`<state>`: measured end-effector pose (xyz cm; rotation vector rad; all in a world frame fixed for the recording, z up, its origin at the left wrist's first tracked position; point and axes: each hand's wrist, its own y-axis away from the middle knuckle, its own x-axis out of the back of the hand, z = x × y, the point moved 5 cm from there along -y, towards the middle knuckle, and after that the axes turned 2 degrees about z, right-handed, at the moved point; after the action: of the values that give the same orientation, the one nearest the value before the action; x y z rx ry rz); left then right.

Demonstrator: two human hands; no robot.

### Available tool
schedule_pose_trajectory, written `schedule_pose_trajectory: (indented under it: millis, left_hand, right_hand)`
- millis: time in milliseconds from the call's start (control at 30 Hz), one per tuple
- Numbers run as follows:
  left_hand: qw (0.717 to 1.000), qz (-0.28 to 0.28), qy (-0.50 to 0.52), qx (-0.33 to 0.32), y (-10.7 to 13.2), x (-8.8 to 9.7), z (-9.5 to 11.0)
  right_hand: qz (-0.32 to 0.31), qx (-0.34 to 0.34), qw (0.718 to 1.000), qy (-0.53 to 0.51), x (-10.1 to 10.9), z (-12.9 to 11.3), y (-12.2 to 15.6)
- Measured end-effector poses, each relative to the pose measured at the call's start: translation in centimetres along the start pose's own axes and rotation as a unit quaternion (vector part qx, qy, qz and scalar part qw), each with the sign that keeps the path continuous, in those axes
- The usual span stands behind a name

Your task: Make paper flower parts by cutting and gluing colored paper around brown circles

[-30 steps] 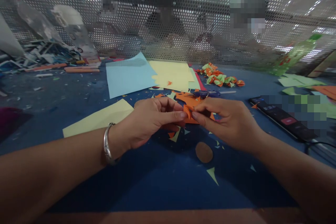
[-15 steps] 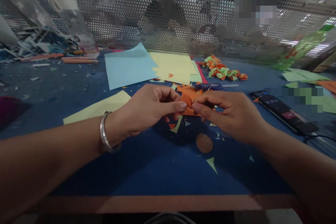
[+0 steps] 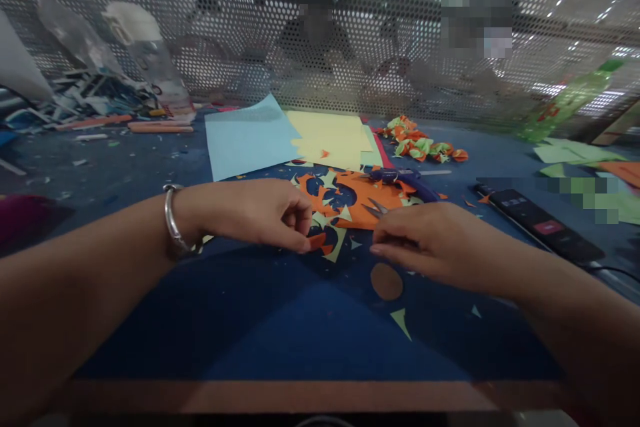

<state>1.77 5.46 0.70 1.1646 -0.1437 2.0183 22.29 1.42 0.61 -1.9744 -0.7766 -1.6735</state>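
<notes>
My left hand [image 3: 267, 217], with a silver bangle at the wrist, is closed, its thumb and fingers pinching a small orange paper piece [image 3: 317, 241]. My right hand [image 3: 425, 240] hovers to the right with curled fingers; a gap shows between thumb and fingertips, and I see nothing between them. Scissor blades [image 3: 375, 207] stick out just beyond its fingers, over an orange paper sheet [image 3: 363, 190] with round holes cut in it. The hand hides where these blades lead. A brown disc [image 3: 387, 281] lies just below the right fingertips.
Blue paper [image 3: 250, 140] and yellow paper [image 3: 330, 137] lie behind the scraps. Crumpled orange-green paper pieces [image 3: 420, 141] sit at back right. A blue-handled tool [image 3: 395, 175] lies before them. A phone [image 3: 540, 220], a green bottle [image 3: 570, 103] and a clear bottle [image 3: 160, 70] flank the workspace.
My hands have moved apart: the left went left and down with the orange piece, and the right let go of it. The scissor blades and the holed orange sheet now show.
</notes>
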Motion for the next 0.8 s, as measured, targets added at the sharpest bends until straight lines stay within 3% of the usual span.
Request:
schedule_pose_trajectory:
  millis: [67, 233, 300, 400, 533, 600, 800]
  left_hand:
    - [1.0, 0.018, -0.007, 0.013, -0.1, 0.6, -0.7]
    - [0.974, 0.225, 0.005, 0.003, -0.6, 1.4, -0.9]
    - [0.963, 0.267, -0.014, -0.011, -0.8, 0.7, -0.3]
    - [0.963, 0.256, -0.064, -0.061, -1.1, -0.9, 1.0]
    - [0.961, 0.255, -0.08, -0.07, -1.0, -1.2, 1.1]
    - [0.959, 0.261, -0.085, -0.066, -0.9, -0.9, 0.7]
    - [0.96, 0.263, -0.086, -0.052, -1.1, -0.8, 0.5]
  right_hand:
    - [0.004, -0.038, 0.998, 0.04, 0.4, 1.2, 0.0]
    - [-0.02, -0.155, 0.985, 0.076, 1.3, 4.3, 0.3]
    - [-0.029, -0.188, 0.979, 0.073, 1.5, 4.8, 0.5]
    - [0.002, -0.197, 0.978, 0.075, 1.8, 5.5, 0.6]
    - [0.131, -0.232, 0.959, 0.098, 2.7, 8.3, 0.7]
    - [0.188, -0.212, 0.952, 0.118, 3.0, 9.6, 0.5]
    - [0.191, -0.228, 0.952, 0.067, 2.1, 12.6, 0.1]
